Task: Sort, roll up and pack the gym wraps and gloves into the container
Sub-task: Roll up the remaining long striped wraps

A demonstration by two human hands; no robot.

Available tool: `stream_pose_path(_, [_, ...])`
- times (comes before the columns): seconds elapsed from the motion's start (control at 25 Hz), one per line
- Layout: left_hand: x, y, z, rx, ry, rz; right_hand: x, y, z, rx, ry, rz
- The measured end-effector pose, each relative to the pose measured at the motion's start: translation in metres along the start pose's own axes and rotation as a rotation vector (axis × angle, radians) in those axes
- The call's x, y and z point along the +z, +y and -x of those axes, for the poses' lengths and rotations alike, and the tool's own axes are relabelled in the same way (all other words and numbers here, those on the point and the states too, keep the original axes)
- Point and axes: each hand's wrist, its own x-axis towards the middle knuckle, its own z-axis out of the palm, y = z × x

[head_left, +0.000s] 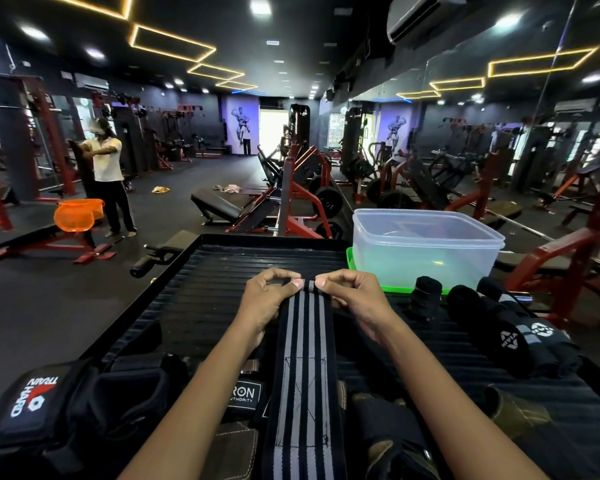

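A long black wrap with grey stripes (303, 368) lies flat down the middle of the black ribbed platform (201, 306), running toward me. My left hand (269, 299) and my right hand (352, 301) pinch its far end from either side, thumbs and forefingers on the edge. A clear plastic container (426, 251) stands open on a green lid (395, 289) at the far right corner. Rolled black wraps (499, 323) lie to the right, below the container. Black gloves and straps (84, 403) are piled at the near left, and more gloves (388, 431) lie near my right forearm.
The platform sits amid gym machines and benches (222, 206). A person (108, 178) stands far left beside an orange basket (75, 214). A mirror wall runs along the right side.
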Motion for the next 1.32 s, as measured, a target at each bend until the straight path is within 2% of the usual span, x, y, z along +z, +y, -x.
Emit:
stream_pose_path(0.28, [0.0013,0.0017,0.0016,0.004,-0.03,-0.002,-0.0004,-0.0028,0.0004,-0.032,-0.018,0.054])
stream_pose_path(0.68, [-0.0002,0.0004,0.0009,0.051,-0.067,-0.037,0.0027,-0.0019,0.0017,-0.037,-0.019,-0.025])
stream_pose_path(0.88, [-0.0013,-0.0012,-0.0007,0.0,-0.073,0.025,0.0017,-0.002,0.0003,0.009,-0.027,-0.065])
stream_pose_path(1.12, [-0.0014,-0.0003,-0.0027,0.035,-0.054,0.029,0.0037,-0.0034,0.0017,0.084,-0.051,-0.148])
stream_pose_path(1.32, [-0.0021,-0.0021,-0.0029,0.086,-0.054,-0.045,0.0024,-0.0052,0.0025,0.092,-0.026,-0.104])
